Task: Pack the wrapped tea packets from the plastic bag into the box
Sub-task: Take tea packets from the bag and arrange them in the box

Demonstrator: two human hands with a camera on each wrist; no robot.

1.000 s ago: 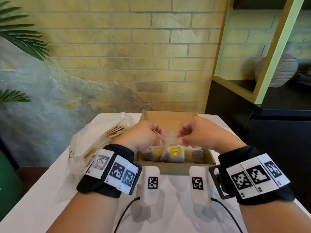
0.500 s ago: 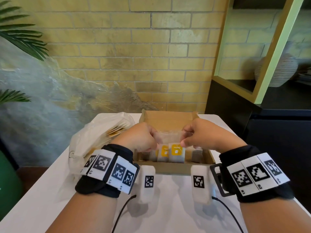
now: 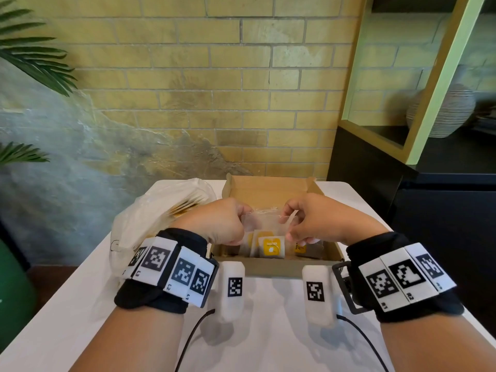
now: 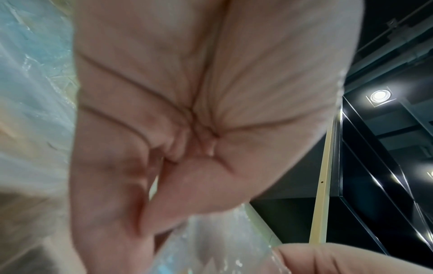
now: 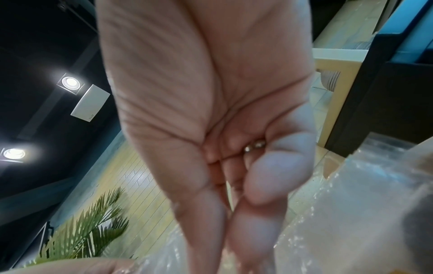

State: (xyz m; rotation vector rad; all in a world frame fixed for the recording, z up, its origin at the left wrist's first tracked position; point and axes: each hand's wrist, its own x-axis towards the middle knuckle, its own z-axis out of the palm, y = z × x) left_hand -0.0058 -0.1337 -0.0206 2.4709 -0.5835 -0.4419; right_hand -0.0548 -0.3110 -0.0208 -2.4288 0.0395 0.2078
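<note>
An open cardboard box (image 3: 268,189) sits on the white table (image 3: 80,304), with several yellow-labelled tea packets (image 3: 271,247) standing along its near side. Over the box my left hand (image 3: 245,220) and right hand (image 3: 285,224) each pinch one side of a clear wrapped tea packet (image 3: 264,221). Both wrist views show curled fingers on crinkly clear wrapper (image 4: 211,241) (image 5: 351,213). The plastic bag (image 3: 150,216), holding more packets, lies left of the box beside my left wrist.
Two white tagged devices (image 3: 232,288) (image 3: 318,294) with black cables lie on the table in front of the box. A dark cabinet (image 3: 429,224) stands right of the table. A brick wall is behind it, and palm leaves (image 3: 35,57) hang at the left.
The clear packet, bunched between my hands a second ago, is now spread flat between them. Both hands have stayed over the box.
</note>
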